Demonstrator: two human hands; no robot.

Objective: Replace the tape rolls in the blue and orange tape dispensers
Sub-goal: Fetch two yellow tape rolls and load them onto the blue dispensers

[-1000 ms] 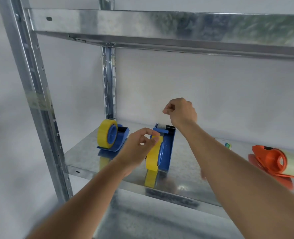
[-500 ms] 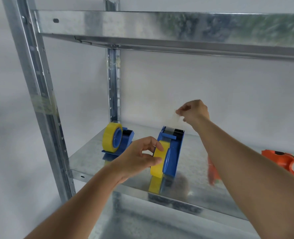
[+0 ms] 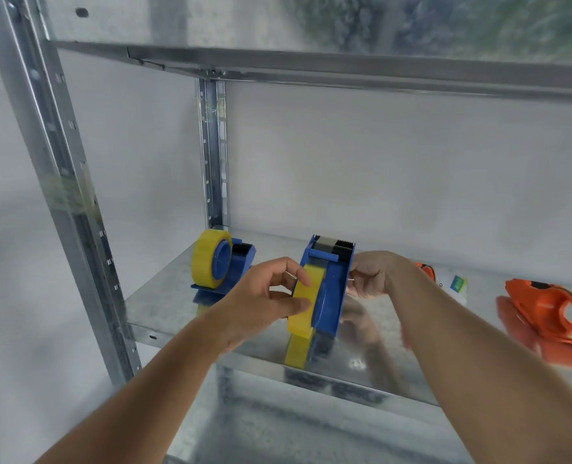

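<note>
Dispenser [image 3: 328,289], blue, carried yellow roll [image 3: 303,301] | left hand [image 3: 261,301] pinched roll; right hand [image 3: 370,276] curled on dispenser's right side, grip unclear | orange dispenser [image 3: 542,313], far right, looked untouched

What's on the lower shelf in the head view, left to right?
Left blue dispenser with yellow roll → left hand → middle blue dispenser → right hand → white roll → orange dispenser.
</note>
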